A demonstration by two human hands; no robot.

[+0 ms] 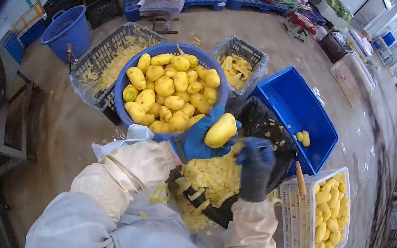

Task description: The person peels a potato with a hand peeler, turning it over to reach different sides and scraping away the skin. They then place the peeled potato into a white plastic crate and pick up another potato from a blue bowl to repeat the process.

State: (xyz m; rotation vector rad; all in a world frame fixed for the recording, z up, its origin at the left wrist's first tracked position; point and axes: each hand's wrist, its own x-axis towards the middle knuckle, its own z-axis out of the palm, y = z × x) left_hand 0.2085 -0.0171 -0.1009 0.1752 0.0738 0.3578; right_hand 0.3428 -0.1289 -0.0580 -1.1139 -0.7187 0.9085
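Observation:
My left hand (201, 137), in a blue glove, holds a large yellow potato (220, 130) at the right edge of a round blue basket (119, 87) heaped with potatoes. Just right of it my right hand (257, 168), in a grey-blue glove, is closed; what it holds, if anything, is too blurred to make out. Beneath both hands lies a pile of peelings (213, 176) in a black bag (282, 159). Right of the bag is a blue bin (291, 100) with a few peeled potatoes (303, 138) inside.
A white crate (296, 214) of peeled potatoes stands at the right, a brown handle (300, 179) at its corner. Lined black crates (94, 62) flank the round basket. An empty blue basket (69, 31) and blue pallets (198, 0) stand farther back; a metal frame (2, 117) is at the left.

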